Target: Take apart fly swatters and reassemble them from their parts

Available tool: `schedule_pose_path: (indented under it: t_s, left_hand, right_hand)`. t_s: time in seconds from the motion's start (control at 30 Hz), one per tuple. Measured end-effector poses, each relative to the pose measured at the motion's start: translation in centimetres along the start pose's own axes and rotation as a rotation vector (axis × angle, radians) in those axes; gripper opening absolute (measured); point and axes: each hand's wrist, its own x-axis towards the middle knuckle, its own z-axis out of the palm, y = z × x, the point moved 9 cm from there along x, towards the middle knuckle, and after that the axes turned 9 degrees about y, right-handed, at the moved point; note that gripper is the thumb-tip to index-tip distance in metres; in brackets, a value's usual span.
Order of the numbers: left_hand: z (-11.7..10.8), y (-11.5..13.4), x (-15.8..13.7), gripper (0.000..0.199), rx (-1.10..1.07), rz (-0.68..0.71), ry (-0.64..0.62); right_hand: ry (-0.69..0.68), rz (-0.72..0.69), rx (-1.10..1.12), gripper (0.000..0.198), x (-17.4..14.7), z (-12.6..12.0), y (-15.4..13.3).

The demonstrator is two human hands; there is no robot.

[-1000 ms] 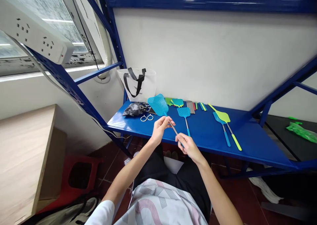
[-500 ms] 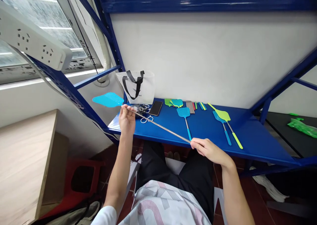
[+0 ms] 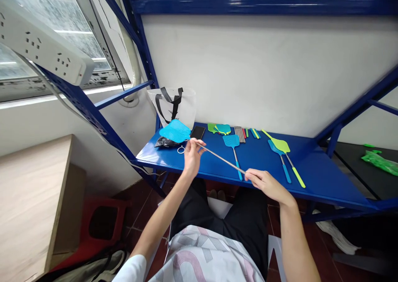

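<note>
A blue fly swatter with a thin metal telescopic rod is held in the air over the front of the blue table. My left hand pinches the rod just below the swatter's head. Around the rod's other end my right hand is closed, hiding the grip there. Beyond the rod, a second blue swatter lies on the table. To the right, a yellow-green swatter lies partly over another blue swatter.
The blue table also carries a white bag, a black phone, loose swatter heads, metal rods and several coloured handles. A power strip hangs at upper left. A wooden box stands at left.
My left hand and the swatter's head have moved right, towards my right hand. The visible length of rod between my hands is shorter. My right hand has shifted slightly right.
</note>
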Motion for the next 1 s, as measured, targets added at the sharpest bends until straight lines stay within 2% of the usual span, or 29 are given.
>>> schedule_pose_path:
  t_s: [0.13,0.23,0.37,0.5,0.8,1.0]
  left_hand:
    - [3.4,-5.3,-5.5,0.046,0.079,-0.126,-0.138]
    - [4.1,-7.2,-7.5,0.047,0.123,-0.165,-0.186]
    - [3.9,-6.7,-7.3,0.046,0.149,-0.150,-0.218]
    - [3.6,-6.8,-7.0,0.045,0.177,-0.192,-0.233]
    - [3.3,-7.2,-7.1,0.045,0.218,-0.219,-0.237]
    - [3.8,-6.3,-6.9,0.038,0.133,-0.273,-0.237]
  right_hand:
    - [0.090,-0.058,0.148,0.050,2.0,3.6,-2.0]
    - [0.164,-0.076,0.202,0.051,2.7,5.0,-2.6]
    - [0.211,-0.068,0.225,0.049,2.6,5.6,-2.5]
    - [0.243,-0.048,0.226,0.050,2.5,6.0,-2.3]
    - [0.305,-0.086,0.125,0.044,2.4,6.1,-2.7]
    - [0.257,-0.112,0.063,0.040,2.2,5.9,-3.5]
